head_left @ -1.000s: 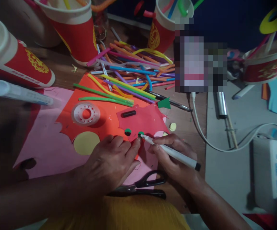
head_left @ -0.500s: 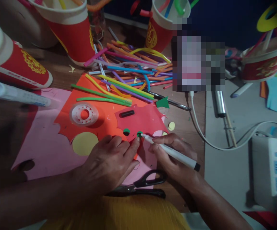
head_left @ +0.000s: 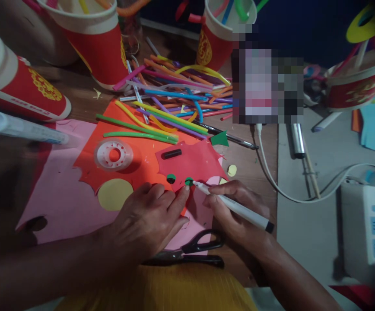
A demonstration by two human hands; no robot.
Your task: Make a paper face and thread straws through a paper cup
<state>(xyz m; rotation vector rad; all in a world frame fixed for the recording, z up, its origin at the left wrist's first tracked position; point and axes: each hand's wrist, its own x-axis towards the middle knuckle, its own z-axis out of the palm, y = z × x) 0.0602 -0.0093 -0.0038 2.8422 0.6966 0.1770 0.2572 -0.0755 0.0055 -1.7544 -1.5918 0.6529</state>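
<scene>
My left hand (head_left: 147, 214) rests on layered craft paper, index finger stretched out and its tip on a small green paper circle (head_left: 188, 180) with a black mark. The other fingers are partly bent, with nothing in them. In my right hand (head_left: 226, 218) is a white marker (head_left: 247, 214), uncapped, its tip at the right edge of that circle. A second green circle (head_left: 171, 176), partly black, lies just left on the red paper (head_left: 197, 157). A black marker cap (head_left: 171, 153) sits above it. Black-handled scissors (head_left: 203, 259) lie below my hands.
Colourful bendy sticks (head_left: 174, 93) are heaped behind the paper. Red paper cups (head_left: 100, 47) stand around. A clear tape roll (head_left: 114, 155) and a yellow circle (head_left: 115, 194) lie on orange paper. To the right are a white cable (head_left: 268, 177) and a power strip (head_left: 362, 224).
The marker tip has drawn back slightly to the right, and my right hand moved with it. A black mark shows on the green circle. My left hand stays in place.
</scene>
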